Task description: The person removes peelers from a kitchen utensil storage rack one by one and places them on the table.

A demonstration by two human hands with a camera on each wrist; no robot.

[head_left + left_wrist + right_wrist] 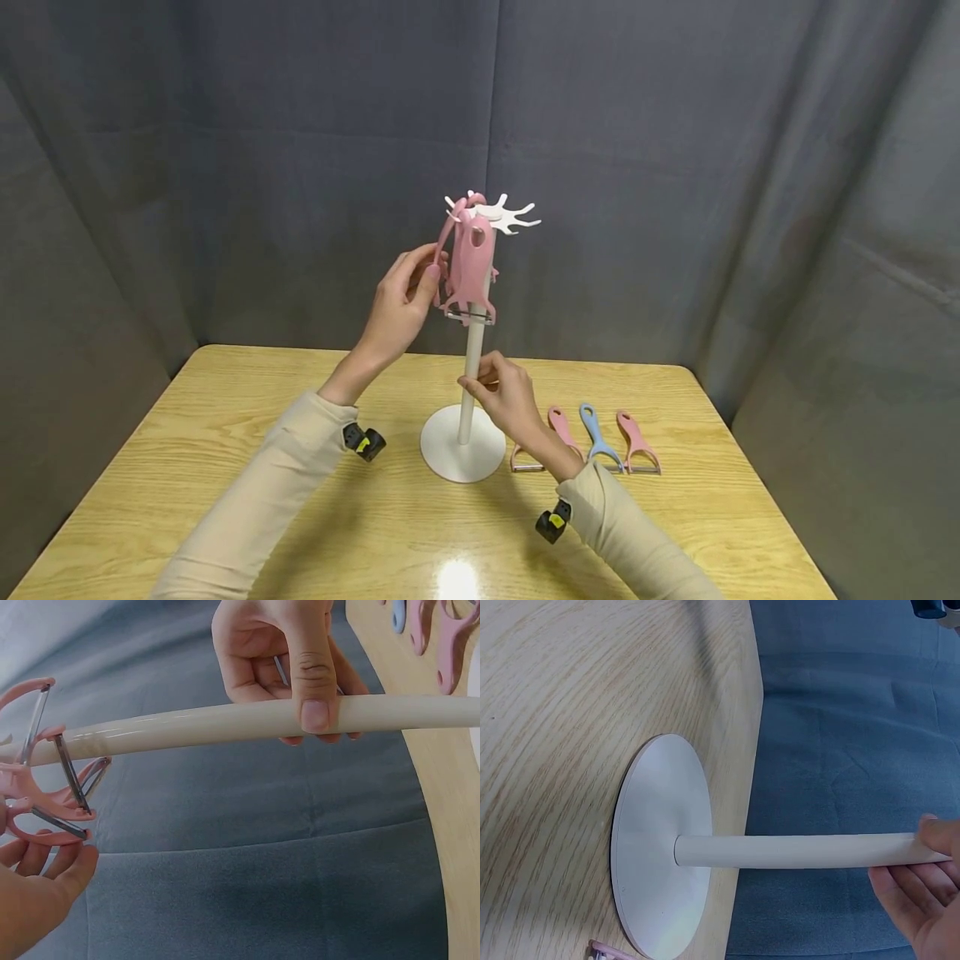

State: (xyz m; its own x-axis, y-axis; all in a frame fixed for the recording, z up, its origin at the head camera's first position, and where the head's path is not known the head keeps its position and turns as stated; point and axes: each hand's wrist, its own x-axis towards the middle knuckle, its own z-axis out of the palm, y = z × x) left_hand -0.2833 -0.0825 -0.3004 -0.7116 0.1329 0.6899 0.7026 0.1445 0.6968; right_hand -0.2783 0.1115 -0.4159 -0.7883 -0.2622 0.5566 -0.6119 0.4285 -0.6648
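A white stand with a round base (442,450), an upright pole (474,346) and a ring of hooks (512,218) on top is in the middle of the head view. Several pink peelers (472,271) hang from its left and near hooks, blades downward. My left hand (397,300) pinches the handle of the leftmost pink peeler (444,242), whose upper end is at the hooks. Lower down, my right hand (512,400) grips the pole between thumb and fingers. In the left wrist view, the held peeler's blade (60,823) shows beside the left fingers.
On the table (187,467), right of the base, lie a pink peeler (559,425), a blue peeler (592,425) and another pink peeler (632,429). The right forearm partly covers the nearest one. Grey curtains (337,167) hang behind and at both sides.
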